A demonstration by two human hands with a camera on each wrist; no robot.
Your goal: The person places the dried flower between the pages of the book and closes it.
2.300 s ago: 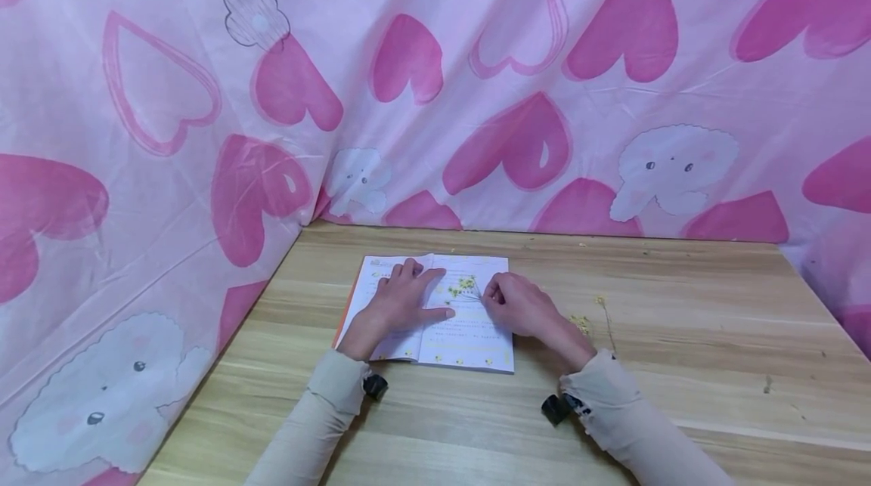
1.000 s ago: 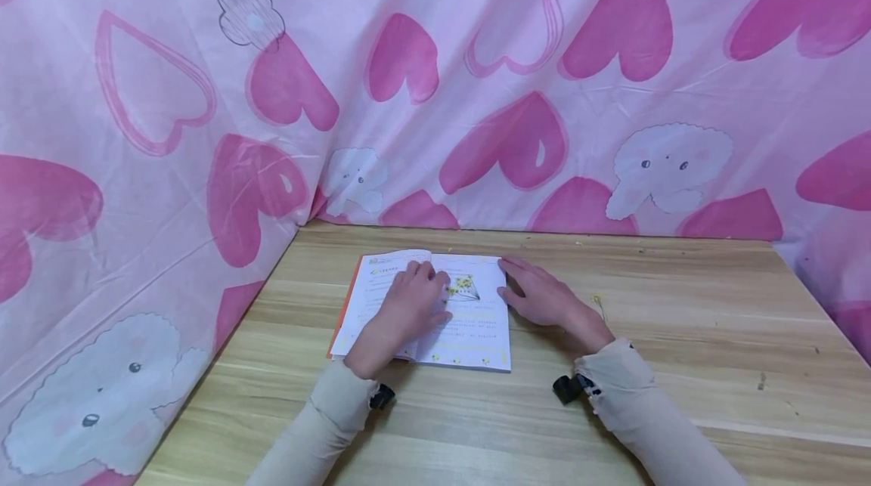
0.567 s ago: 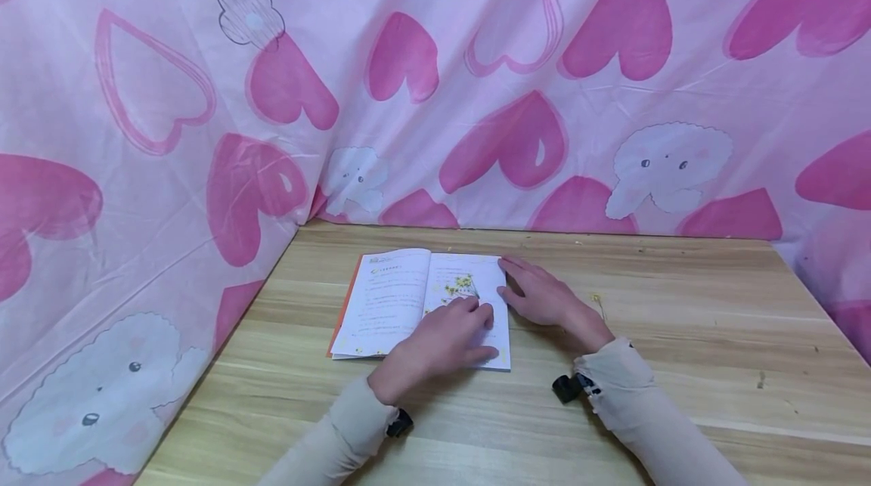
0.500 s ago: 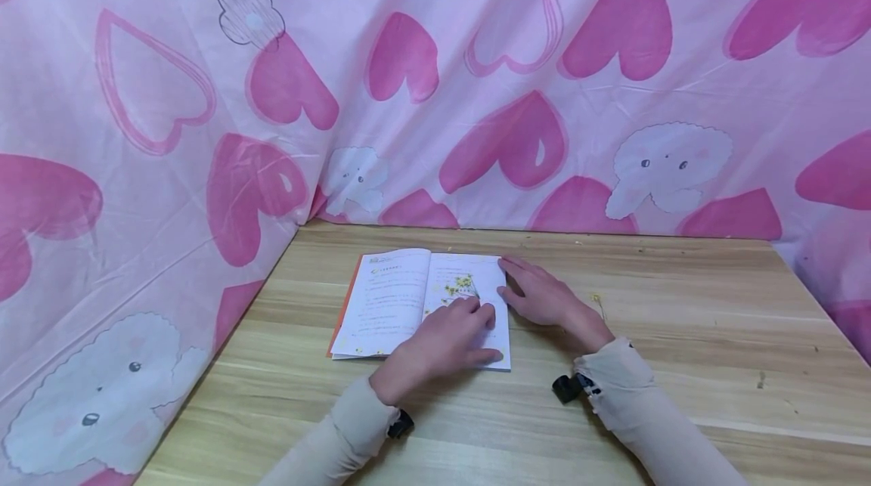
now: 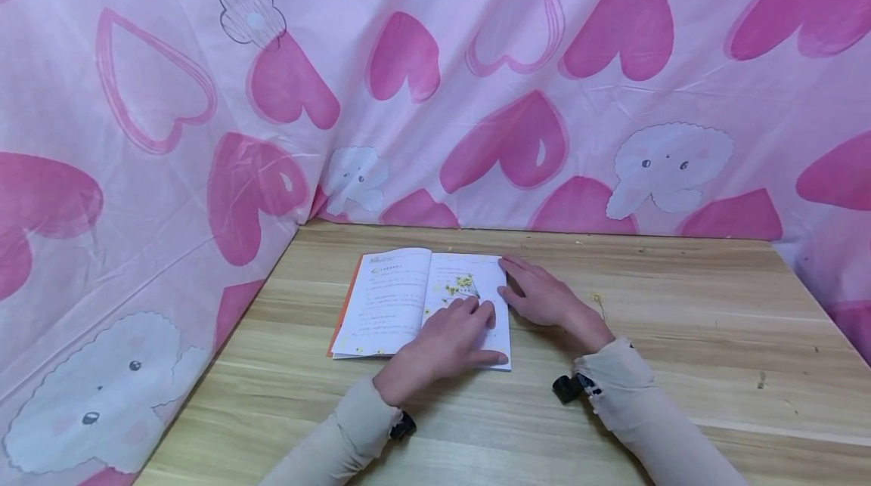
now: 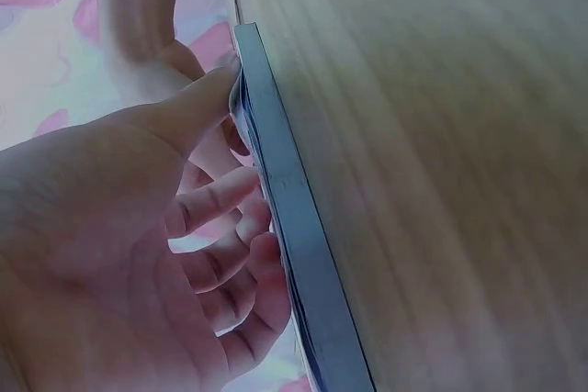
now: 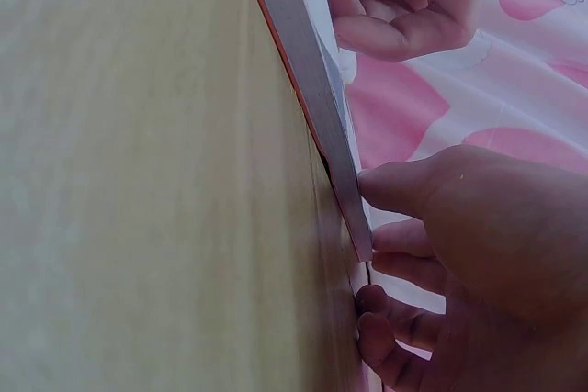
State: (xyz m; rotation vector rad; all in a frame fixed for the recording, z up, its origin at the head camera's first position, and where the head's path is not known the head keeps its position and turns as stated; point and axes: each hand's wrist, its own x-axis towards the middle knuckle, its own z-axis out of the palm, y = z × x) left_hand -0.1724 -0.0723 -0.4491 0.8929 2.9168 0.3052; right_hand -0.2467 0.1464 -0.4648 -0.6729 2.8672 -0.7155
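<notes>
An open book [image 5: 388,297] lies on the wooden table. A sprig of small yellow flowers [image 5: 465,282] with thin stems lies on its right page. My left hand [image 5: 449,338] rests over the lower part of that page, below the flowers, fingers loosely bent. Its thumb reaches the near right corner; in the left wrist view the thumb [image 6: 207,98] touches the page edges there. At the book's right edge is my right hand [image 5: 544,297], fingers extended toward the far corner. In the right wrist view its thumb [image 7: 395,188] touches the book's edge.
Another thin flower stem [image 5: 598,303] with a yellow head lies on the table [image 5: 680,395], just beyond the right wrist. Small plant bits are scattered at the back and right. A pink cloth [image 5: 476,131] with hearts hangs behind and along the left side.
My right hand let go of the flower stems and moved to the book's right edge. My left hand then slid from the middle of the book toward the lower right.
</notes>
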